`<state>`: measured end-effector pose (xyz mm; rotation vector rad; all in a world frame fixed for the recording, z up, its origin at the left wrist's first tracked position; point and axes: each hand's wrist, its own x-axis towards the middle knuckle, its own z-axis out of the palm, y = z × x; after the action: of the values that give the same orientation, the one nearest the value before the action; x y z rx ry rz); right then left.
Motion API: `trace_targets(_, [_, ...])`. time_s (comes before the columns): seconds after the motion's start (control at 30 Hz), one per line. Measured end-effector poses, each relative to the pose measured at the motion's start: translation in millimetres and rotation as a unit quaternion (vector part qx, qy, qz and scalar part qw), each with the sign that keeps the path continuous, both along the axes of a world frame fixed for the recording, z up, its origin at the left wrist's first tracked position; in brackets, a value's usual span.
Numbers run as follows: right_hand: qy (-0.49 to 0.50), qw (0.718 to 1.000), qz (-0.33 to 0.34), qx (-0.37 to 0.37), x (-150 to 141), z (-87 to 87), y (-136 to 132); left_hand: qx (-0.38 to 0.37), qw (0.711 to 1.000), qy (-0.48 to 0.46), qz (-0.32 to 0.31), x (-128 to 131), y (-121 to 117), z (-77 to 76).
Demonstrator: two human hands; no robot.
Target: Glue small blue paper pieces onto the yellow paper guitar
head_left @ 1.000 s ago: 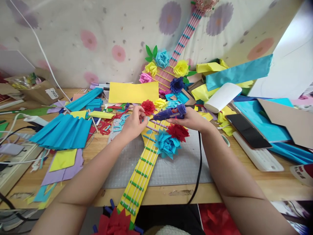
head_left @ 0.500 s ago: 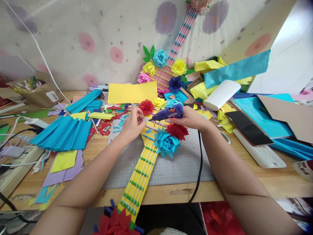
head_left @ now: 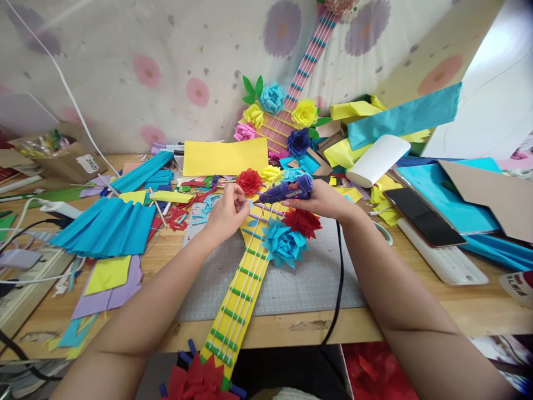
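Note:
A purple hot glue gun (head_left: 287, 190) is gripped in my right hand (head_left: 327, 199), its nozzle pointing left, close to the fingertips of my left hand (head_left: 227, 215). Those left fingers are pinched together over the body of a yellow paper guitar (head_left: 245, 280); what they hold, if anything, is too small to make out. White strings and green frets run along the guitar's neck toward me. On its body sit a blue paper flower (head_left: 285, 241), a dark red flower (head_left: 303, 222), a red flower (head_left: 249, 181) and a yellow flower (head_left: 271, 175).
Beneath the guitar lies a grey cutting mat (head_left: 310, 283). A pink paper guitar (head_left: 300, 72) leans against the wall. Pleated blue paper (head_left: 108, 228) and scraps cover the left side; a phone (head_left: 425, 216) and a white device (head_left: 378, 161) lie right. The glue gun's black cord (head_left: 341, 278) hangs over the edge.
Both hands, the glue gun and the guitar stay almost exactly where they were. The glue gun appears to have shifted up very slightly.

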<state>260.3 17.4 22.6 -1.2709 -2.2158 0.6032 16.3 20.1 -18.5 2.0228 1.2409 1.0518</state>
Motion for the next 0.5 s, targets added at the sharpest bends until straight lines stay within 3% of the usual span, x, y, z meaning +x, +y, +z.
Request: trace_targets(0.5, [-0.014, 0.999, 0.029, -0.013, -1.1, 0.2, -0.7, -0.015, 1.0, -0.005, 0.025, 0.3, -0.5, 1.3])
